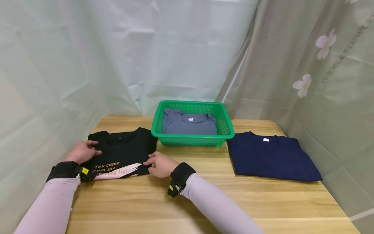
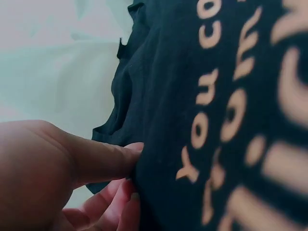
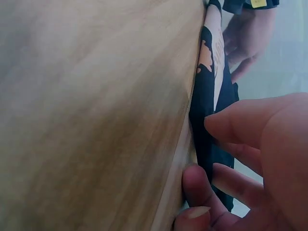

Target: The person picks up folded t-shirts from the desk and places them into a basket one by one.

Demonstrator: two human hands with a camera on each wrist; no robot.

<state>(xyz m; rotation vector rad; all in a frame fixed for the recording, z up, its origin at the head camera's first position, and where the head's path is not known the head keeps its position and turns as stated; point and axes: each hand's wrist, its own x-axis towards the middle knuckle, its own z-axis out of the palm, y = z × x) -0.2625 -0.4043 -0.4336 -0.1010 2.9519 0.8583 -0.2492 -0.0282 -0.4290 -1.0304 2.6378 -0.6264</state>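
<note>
A folded black T-shirt [image 1: 122,148] with pale lettering and a white brush-stroke print lies at the left of the table, collar toward the back. My left hand [image 1: 82,152] pinches its left edge; in the left wrist view the thumb [image 2: 127,156] presses on the cloth and the other fingers curl in at the edge. At the opposite side, my right hand [image 1: 163,164] holds the shirt's right edge near the front corner. The right wrist view has a digit [image 3: 226,120] over the black cloth and curled fingertips [image 3: 195,180] low beside the tabletop.
A green plastic basket [image 1: 193,136] stands at the back middle with a folded grey T-shirt [image 1: 188,126] inside. To its right lies a folded navy T-shirt [image 1: 268,159]. Pale curtains [image 1: 187,52] hang behind and beside the wooden table [image 1: 204,201].
</note>
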